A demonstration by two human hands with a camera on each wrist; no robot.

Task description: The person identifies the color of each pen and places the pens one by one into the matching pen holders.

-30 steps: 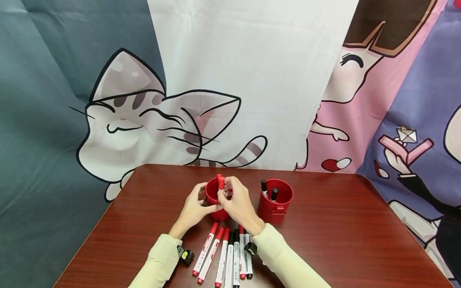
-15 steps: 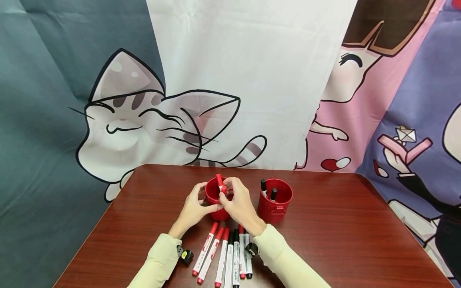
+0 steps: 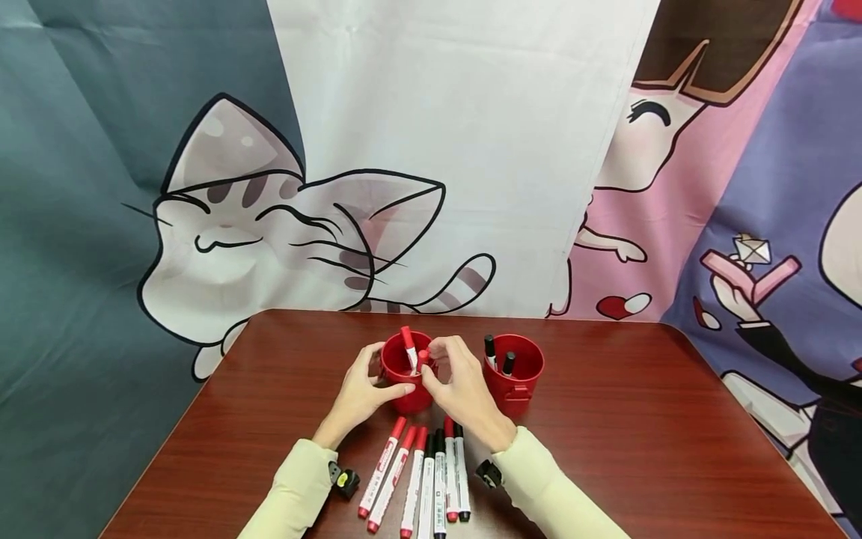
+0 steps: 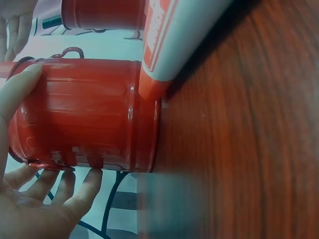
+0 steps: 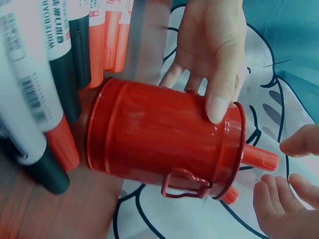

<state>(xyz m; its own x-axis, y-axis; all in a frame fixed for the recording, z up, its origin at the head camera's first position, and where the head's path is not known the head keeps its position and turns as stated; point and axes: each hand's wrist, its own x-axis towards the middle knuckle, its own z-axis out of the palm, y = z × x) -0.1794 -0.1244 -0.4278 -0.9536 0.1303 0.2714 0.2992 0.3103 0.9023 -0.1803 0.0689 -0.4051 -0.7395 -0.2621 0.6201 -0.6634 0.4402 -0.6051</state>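
Observation:
A red metal bucket [image 3: 412, 398] stands upright on the table, with two red-capped markers in it. One marker [image 3: 408, 344] leans at the back; the other [image 3: 423, 358] rises by the right side of the rim. My left hand [image 3: 358, 393] grips the bucket from the left, thumb on the near side near the rim [image 5: 217, 108] and fingers on the far side [image 4: 82, 196]. My right hand [image 3: 468, 389] is just right of the rim. In the right wrist view, its fingers [image 5: 269, 199] are apart, with a gap between them and the red caps [image 5: 261, 158].
A second red bucket [image 3: 513, 389] with two black-capped markers [image 3: 508, 364] stands to the right. In front, several red and black markers [image 3: 413, 486] lie side by side between my forearms. A printed cloth [image 3: 471, 150] hangs behind the brown table [image 3: 640, 434].
My right hand has let go of the second red-capped marker, which dropped into the left bucket, and has moved slightly right. My left hand keeps its grip on the bucket.

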